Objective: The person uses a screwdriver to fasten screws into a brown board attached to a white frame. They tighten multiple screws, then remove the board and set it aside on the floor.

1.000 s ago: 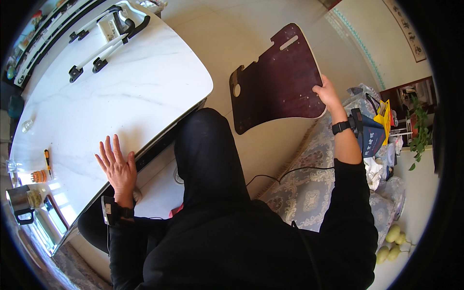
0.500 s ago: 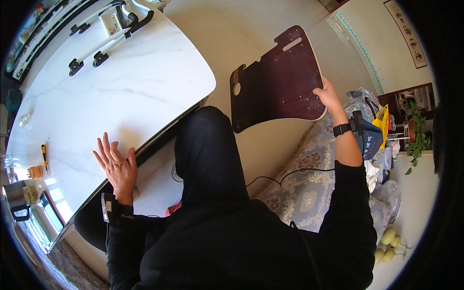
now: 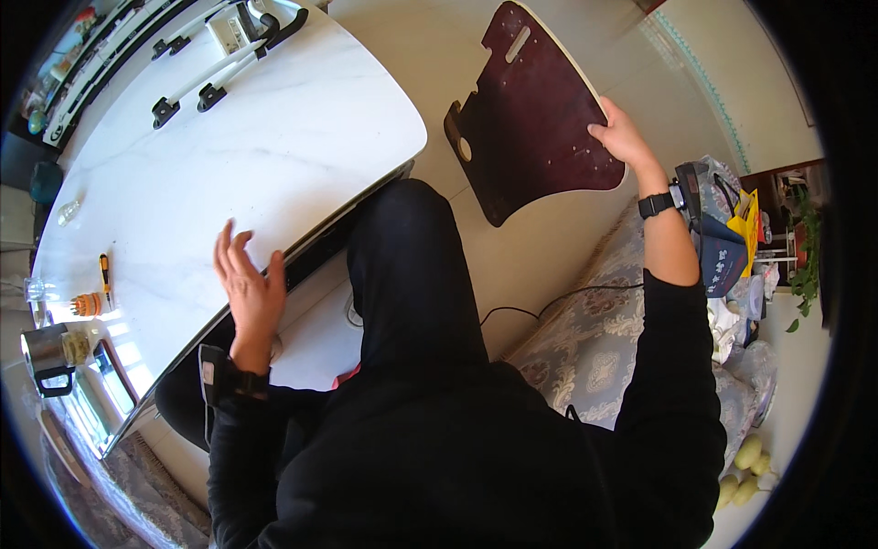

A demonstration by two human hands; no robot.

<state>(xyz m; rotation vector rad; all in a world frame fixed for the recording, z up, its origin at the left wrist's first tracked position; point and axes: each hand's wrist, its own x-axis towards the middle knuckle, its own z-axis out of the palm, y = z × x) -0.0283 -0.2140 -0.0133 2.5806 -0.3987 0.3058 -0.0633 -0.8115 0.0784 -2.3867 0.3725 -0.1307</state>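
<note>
A dark maroon board [image 3: 540, 119] with a pale edge hangs tilted over the floor on the right. It looks like a small folding desk's top, with a slot, a round hole, a notched edge and several small holes. My right hand [image 3: 624, 139] grips its right edge, thumb on the dark face. Over the near edge of the white marbled table [image 3: 302, 156], my left hand [image 3: 253, 291] hovers with fingers apart and nothing in them. White tubular legs [image 3: 219, 78] with black feet and black bends lie at the table's far end.
On the table's left are a screwdriver [image 3: 106, 276], an orange bit holder [image 3: 86, 305], a metal mug [image 3: 46, 355] and a phone [image 3: 115, 373]. A patterned sofa [image 3: 585, 352] stands at right, holding bags [image 3: 722, 256]. A black cable [image 3: 540, 316] runs toward it.
The board has swung up and slightly right in my right hand, tilting more. My left hand has lifted a little from the tabletop and its fingers have curled slightly. The view has shifted.
</note>
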